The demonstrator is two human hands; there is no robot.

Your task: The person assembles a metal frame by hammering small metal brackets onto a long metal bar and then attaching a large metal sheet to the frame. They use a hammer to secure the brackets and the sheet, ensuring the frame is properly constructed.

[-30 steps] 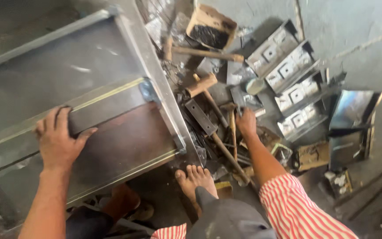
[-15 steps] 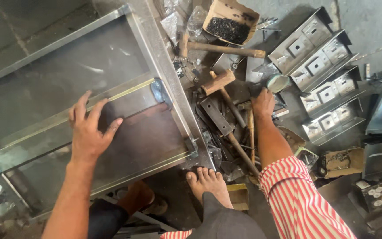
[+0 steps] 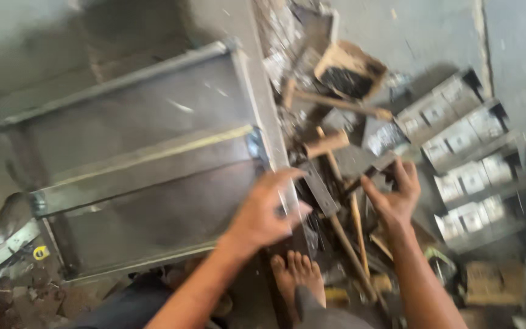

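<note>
Two bare forearms, no sleeve showing on either. Both hands uncovered: left hand (image 3: 263, 213), right hand (image 3: 397, 198), no gloves, rings or watch to be made out through the blur. One bare foot (image 3: 296, 274), unshod. Dark trouser cloth (image 3: 321, 314) over the knee.

Both forearms come up from the bottom edge, bare, and lean toward each other a little. The left hand (image 3: 263, 213) shows its back, with the fingers (image 3: 284, 178) bent forward and slightly spread. The right hand (image 3: 394, 198) is raised at the wrist, its fingers apart and loosely curled, closed on nothing. A bare foot (image 3: 296, 274) shows between the two arms.
</note>
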